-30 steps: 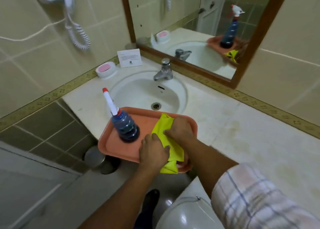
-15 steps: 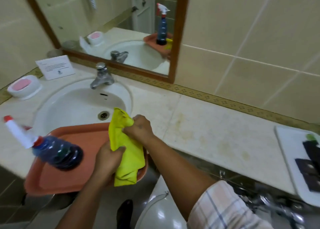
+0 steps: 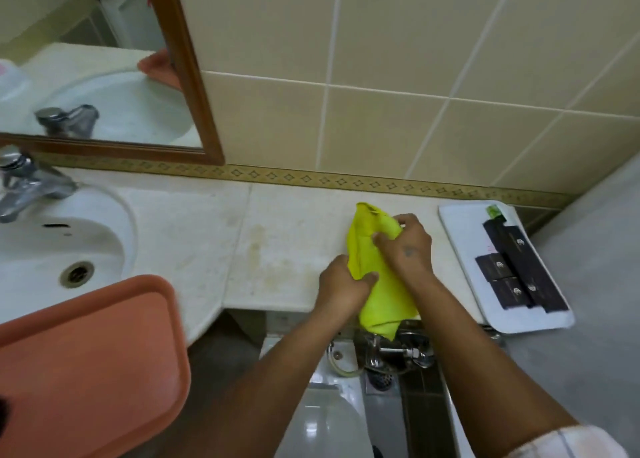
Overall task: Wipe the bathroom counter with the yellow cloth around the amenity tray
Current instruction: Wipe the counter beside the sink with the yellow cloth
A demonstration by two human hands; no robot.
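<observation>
The yellow cloth point(image 3: 375, 274) hangs bunched between both hands, over the front edge of the pale stone counter point(image 3: 277, 236). My left hand point(image 3: 341, 286) pinches its lower left side. My right hand point(image 3: 408, 246) grips its upper part from the right. The white amenity tray point(image 3: 460, 222) lies at the counter's right end, just right of my right hand, and carries several black boxes point(image 3: 512, 267). Yellowish stains mark the counter left of the cloth.
An orange tray point(image 3: 86, 360) rests at the lower left, overhanging the white sink point(image 3: 52, 250). A chrome tap point(image 3: 24, 184) stands at the far left under the wood-framed mirror point(image 3: 194, 77). Below the counter are a toilet lid point(image 3: 322, 426) and chrome pipe fittings point(image 3: 394, 350).
Both hands have carried the yellow cloth off the orange tray and rightward along the counter, close to the white amenity tray. The view has swung right; the spray bottle is out of view.
</observation>
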